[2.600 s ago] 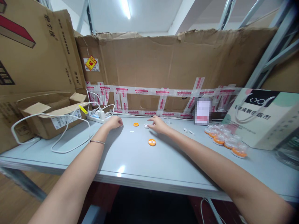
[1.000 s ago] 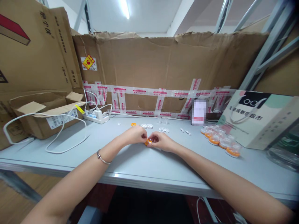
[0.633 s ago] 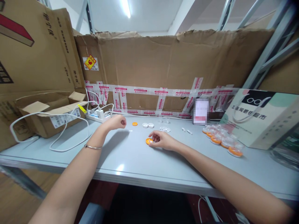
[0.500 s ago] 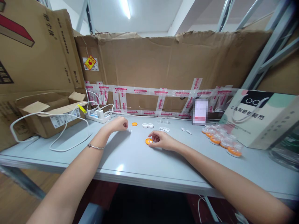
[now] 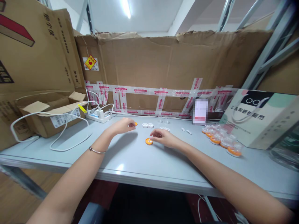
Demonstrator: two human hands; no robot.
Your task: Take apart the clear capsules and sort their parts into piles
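My left hand is over the back part of the table, its fingers curled together in a pinch. Whatever may be between them is hidden. Just behind its fingertips, an orange disc shows only in part. My right hand hovers at the right edge of an orange round cap lying on the table. Its thumb and fingers are bent and slightly apart, with nothing visible held in them. Inside the cap are small whitish pieces, too small to name. Two white round caps lie side by side between my hands, farther back.
White rings lie behind my right hand, with clear cups beyond. Two small white pieces rest farther right. Several orange-based clear items stand before a paper bag. A phone, power strip and open carton border the table.
My left hand has moved right, now partly covering the orange disc; the small white speck below it no longer shows. My right hand has shifted slightly, its thumb lifting off the cap's lower edge.
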